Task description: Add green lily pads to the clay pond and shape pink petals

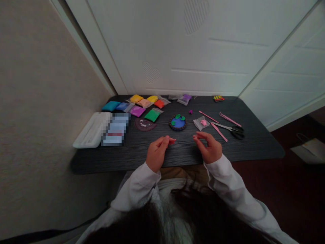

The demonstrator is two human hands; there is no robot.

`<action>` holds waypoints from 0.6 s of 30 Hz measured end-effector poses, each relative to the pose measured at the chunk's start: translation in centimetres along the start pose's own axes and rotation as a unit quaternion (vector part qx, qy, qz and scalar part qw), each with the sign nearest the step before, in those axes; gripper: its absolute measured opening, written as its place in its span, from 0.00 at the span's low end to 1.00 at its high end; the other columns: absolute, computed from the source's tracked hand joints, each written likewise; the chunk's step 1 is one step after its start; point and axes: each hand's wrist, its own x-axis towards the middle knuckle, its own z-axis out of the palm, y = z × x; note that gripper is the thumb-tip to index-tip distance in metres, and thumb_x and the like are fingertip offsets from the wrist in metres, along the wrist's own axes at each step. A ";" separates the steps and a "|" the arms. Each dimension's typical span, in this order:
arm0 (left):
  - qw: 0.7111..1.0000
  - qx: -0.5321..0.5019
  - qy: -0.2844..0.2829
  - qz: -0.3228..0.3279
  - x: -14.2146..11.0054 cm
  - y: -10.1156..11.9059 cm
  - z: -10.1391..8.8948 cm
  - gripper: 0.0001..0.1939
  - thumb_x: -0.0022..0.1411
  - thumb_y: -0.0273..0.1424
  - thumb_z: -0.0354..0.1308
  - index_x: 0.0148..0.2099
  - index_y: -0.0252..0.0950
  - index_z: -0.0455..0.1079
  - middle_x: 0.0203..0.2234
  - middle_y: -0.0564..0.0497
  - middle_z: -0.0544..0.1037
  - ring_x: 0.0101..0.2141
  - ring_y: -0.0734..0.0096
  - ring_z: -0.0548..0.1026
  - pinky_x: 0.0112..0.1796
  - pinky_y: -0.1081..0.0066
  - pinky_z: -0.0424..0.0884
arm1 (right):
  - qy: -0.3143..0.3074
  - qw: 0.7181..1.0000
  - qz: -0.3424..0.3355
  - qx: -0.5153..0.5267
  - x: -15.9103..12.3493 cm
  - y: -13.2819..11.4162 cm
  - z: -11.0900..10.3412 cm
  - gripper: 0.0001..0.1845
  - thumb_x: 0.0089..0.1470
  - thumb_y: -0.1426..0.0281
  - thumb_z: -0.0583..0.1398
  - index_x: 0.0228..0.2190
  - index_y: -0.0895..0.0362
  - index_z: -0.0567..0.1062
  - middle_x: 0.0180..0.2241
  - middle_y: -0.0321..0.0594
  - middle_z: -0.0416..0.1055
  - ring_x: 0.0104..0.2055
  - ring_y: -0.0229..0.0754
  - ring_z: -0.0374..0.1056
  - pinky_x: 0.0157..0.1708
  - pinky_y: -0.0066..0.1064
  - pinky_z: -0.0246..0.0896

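Note:
My left hand [156, 153] is above the near side of the table, thumb against curled fingers, with a tiny pale speck at the fingertips. Facing it, my right hand [209, 147] is in a pinch; whatever lies between its fingertips is too small to name. Just beyond, between the two hands, sits a round clay pond [179, 124] with a blue middle, green leaves and a dark brown beaded rim. An opened plastic bag with pink clay [203, 122] lies close past my right hand. A small purple clay piece [190, 112] rests farther back.
Right of the pond lie black-handled scissors [232, 129], pink tweezers [230, 119] and pink modelling tools [218, 131]. Coloured clay bags, including a green one [153, 115], spread at the back left. A white box [92, 130] and a blurred-out phone-like object [116, 129] occupy the left end.

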 end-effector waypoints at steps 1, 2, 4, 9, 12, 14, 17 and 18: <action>1.000 -0.001 0.002 0.000 0.0 0.0 0.0 0.17 0.59 0.38 0.46 0.31 0.35 0.72 0.27 0.51 0.76 0.30 0.72 0.71 0.33 0.73 0.65 | -0.012 1.000 0.003 -0.006 -0.1 0.3 -0.4 0.11 0.49 0.70 0.56 0.37 0.54 0.69 0.33 0.38 0.73 0.36 0.37 0.68 0.38 0.31 0.63; 1.000 -0.002 0.004 -0.001 0.0 0.0 0.0 0.17 0.59 0.38 0.46 0.31 0.35 0.72 0.27 0.51 0.76 0.30 0.72 0.71 0.33 0.73 0.65 | -0.022 1.000 0.003 -0.013 -0.1 0.5 -0.8 0.10 0.50 0.70 0.55 0.37 0.54 0.69 0.33 0.38 0.73 0.36 0.37 0.68 0.38 0.31 0.62; 1.000 -0.004 0.005 -0.002 0.0 0.1 0.0 0.17 0.59 0.38 0.46 0.31 0.35 0.72 0.27 0.51 0.76 0.30 0.72 0.71 0.33 0.73 0.65 | -0.028 0.999 0.009 -0.033 -0.2 0.9 -1.4 0.08 0.51 0.69 0.54 0.34 0.54 0.71 0.32 0.38 0.73 0.35 0.37 0.68 0.36 0.30 0.63; 1.000 -0.002 0.000 -0.009 0.0 0.2 -0.1 0.18 0.59 0.38 0.45 0.31 0.35 0.73 0.26 0.51 0.76 0.30 0.72 0.71 0.32 0.73 0.65 | -0.048 0.996 0.010 -0.077 -0.2 1.2 -1.7 0.07 0.46 0.64 0.59 0.25 0.55 0.70 0.24 0.37 0.70 0.29 0.38 0.66 0.30 0.31 0.62; 1.000 -0.005 0.002 -0.008 -0.1 0.2 -0.1 0.18 0.59 0.39 0.45 0.31 0.35 0.73 0.26 0.51 0.76 0.30 0.72 0.71 0.32 0.73 0.64 | -0.134 0.986 -0.041 -0.087 0.0 1.3 -1.2 0.06 0.48 0.66 0.57 0.28 0.55 0.71 0.28 0.38 0.72 0.33 0.39 0.66 0.35 0.32 0.61; 1.000 -0.005 0.001 -0.008 -0.1 0.3 -0.1 0.18 0.59 0.39 0.45 0.31 0.35 0.72 0.27 0.51 0.76 0.30 0.72 0.71 0.32 0.73 0.64 | -0.174 0.979 -0.062 -0.081 0.2 1.4 -0.9 0.06 0.49 0.68 0.56 0.30 0.55 0.71 0.30 0.38 0.72 0.36 0.39 0.66 0.38 0.33 0.61; 1.000 -0.002 -0.002 -0.008 -0.1 0.3 -0.2 0.18 0.59 0.38 0.45 0.31 0.35 0.72 0.27 0.51 0.76 0.30 0.72 0.71 0.33 0.73 0.64 | -0.185 0.979 -0.032 -0.076 0.4 1.5 -0.7 0.07 0.50 0.68 0.55 0.32 0.55 0.71 0.30 0.39 0.71 0.35 0.39 0.66 0.37 0.33 0.62; 1.000 -0.002 -0.003 -0.009 -0.1 0.3 -0.2 0.18 0.59 0.38 0.45 0.31 0.35 0.72 0.27 0.51 0.76 0.30 0.72 0.71 0.33 0.73 0.64 | -0.184 0.980 -0.017 -0.076 0.4 1.6 -0.7 0.07 0.50 0.68 0.55 0.33 0.55 0.71 0.30 0.39 0.71 0.34 0.39 0.66 0.36 0.33 0.62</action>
